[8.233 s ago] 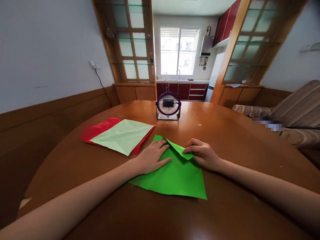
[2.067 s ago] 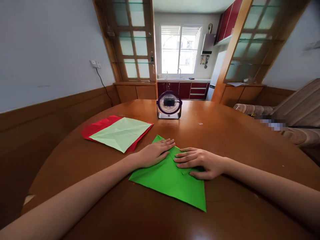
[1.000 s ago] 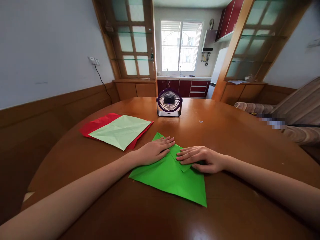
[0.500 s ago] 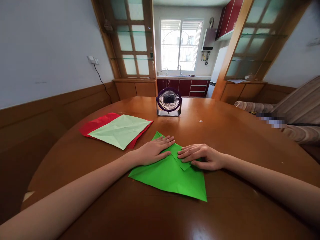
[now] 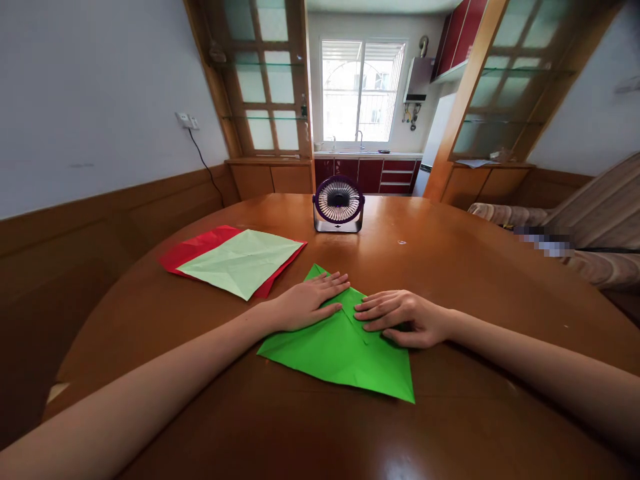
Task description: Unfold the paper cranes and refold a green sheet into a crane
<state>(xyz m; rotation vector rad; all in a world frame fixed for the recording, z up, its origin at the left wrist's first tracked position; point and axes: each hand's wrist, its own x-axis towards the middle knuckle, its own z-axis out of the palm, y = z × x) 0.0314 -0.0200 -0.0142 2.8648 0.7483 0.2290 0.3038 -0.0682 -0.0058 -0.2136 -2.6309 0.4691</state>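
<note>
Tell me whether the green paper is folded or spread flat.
Folded: the green paper has a corner flap turned over, pressed flat under the right hand; the left hand holds it.

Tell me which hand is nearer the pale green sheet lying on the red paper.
Left. The left hand lies flat on the bright green paper, just right of the pale green sheet. The right hand presses the same paper farther right.

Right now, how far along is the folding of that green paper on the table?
Early on, by the look of it. Done: the green sheet has a corner flap folded in. In hand: the left hand pins the sheet flat while the right hand presses the flap's crease. Left: most of the sheet lies unfolded; the pale green sheet and red sheet lie aside.
</note>
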